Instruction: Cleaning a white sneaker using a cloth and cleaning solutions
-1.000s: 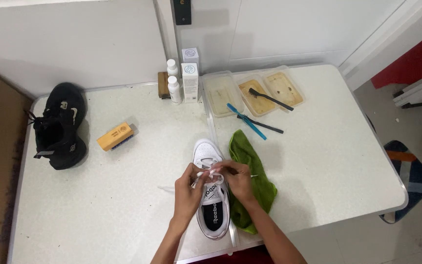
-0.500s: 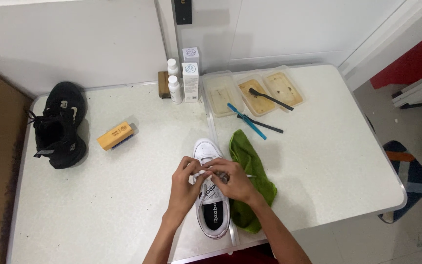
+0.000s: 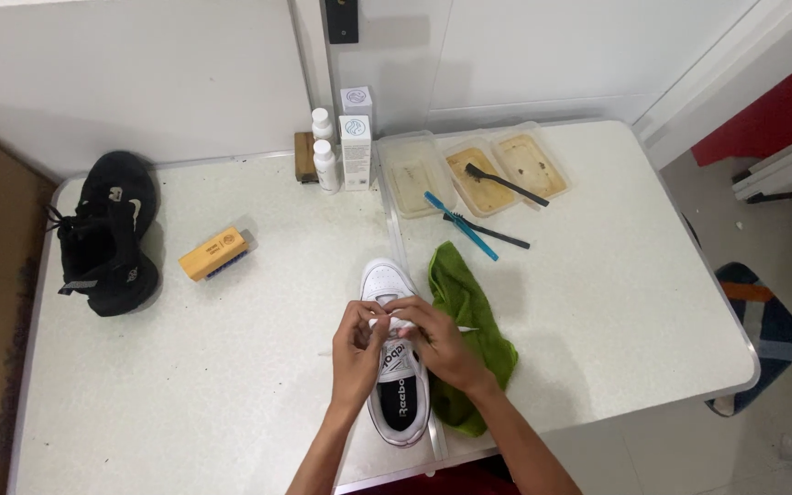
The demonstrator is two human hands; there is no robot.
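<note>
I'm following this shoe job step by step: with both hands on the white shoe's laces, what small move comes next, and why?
Probably draw the lace ends snug. The left hand and right hand both pinch the laces over the white shoe, which lies toe away beside the green cloth; the brushes sit untouched.

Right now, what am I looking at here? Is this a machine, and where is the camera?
No machine: these are a person's two bare hands, filmed by a camera worn on the head and looking down at a white table. The left hand and right hand meet over a white shoe, fingers pinching its laces near the front; how firm the grip is, I cannot tell. A green cloth lies beside the shoe. Farther off are black shoes, a wooden brush, two small white bottles, two boxes, three plastic trays, a black brush and a blue brush.
</note>
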